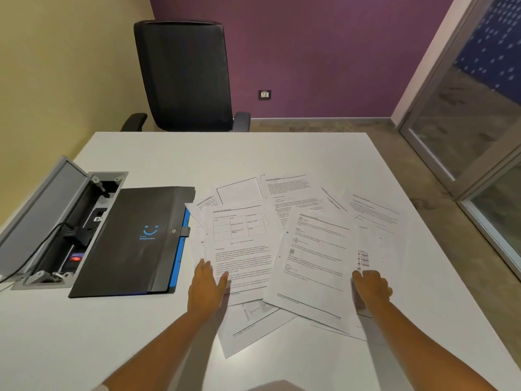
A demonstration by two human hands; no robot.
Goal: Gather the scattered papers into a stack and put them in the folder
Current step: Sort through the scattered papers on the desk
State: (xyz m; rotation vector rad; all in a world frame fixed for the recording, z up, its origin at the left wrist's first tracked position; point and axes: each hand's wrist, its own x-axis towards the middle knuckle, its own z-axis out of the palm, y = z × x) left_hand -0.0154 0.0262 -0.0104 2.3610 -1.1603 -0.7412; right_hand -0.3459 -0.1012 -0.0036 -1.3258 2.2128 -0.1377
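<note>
Several printed white papers [296, 238] lie fanned and overlapping across the middle and right of the white table [197, 153]. A black folder [132, 238] with a blue smiley logo and blue edge lies closed to their left. My left hand [207, 289] rests flat, fingers together, on the left edge of the spread, on the sheet with a table grid [239, 244]. My right hand [370, 287] presses with curled fingers on the right side, at the edge of the top sheet [313, 263]. Neither hand has lifted a sheet.
An open grey cable box [70, 221] with plugs and a black cord is set into the table left of the folder. A black office chair [183, 74] stands behind the far edge. A glass door [479, 108] is at the right.
</note>
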